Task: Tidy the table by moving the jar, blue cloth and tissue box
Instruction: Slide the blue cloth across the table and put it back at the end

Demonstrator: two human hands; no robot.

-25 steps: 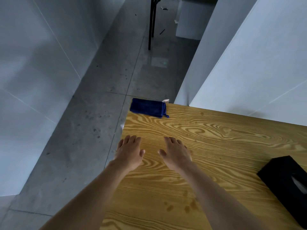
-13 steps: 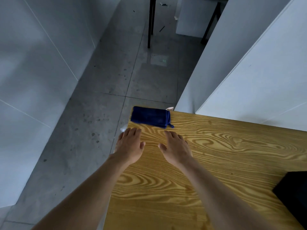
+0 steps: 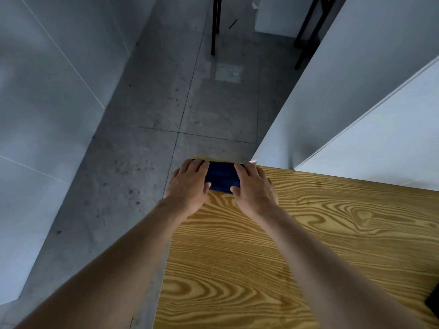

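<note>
The folded blue cloth (image 3: 222, 178) lies at the far left corner of the wooden table (image 3: 297, 245). My left hand (image 3: 187, 184) rests on its left end, fingers stretched over the top. My right hand (image 3: 254, 186) covers its right end the same way. Both thumbs sit at the cloth's near edge, and only the middle strip of cloth shows between the hands. A dark sliver of the black tissue box (image 3: 434, 305) shows at the right edge of the view. The jar is out of sight.
The table's left edge drops to a grey concrete floor (image 3: 142, 162). White panels (image 3: 356, 91) stand right behind the table's far edge. Black furniture legs (image 3: 215, 24) stand on the floor farther back, and a white wall runs along the left.
Both hands have moved forward across the table and now lie on the blue cloth. The view has shifted left, so the tissue box has slid almost out of the frame.
</note>
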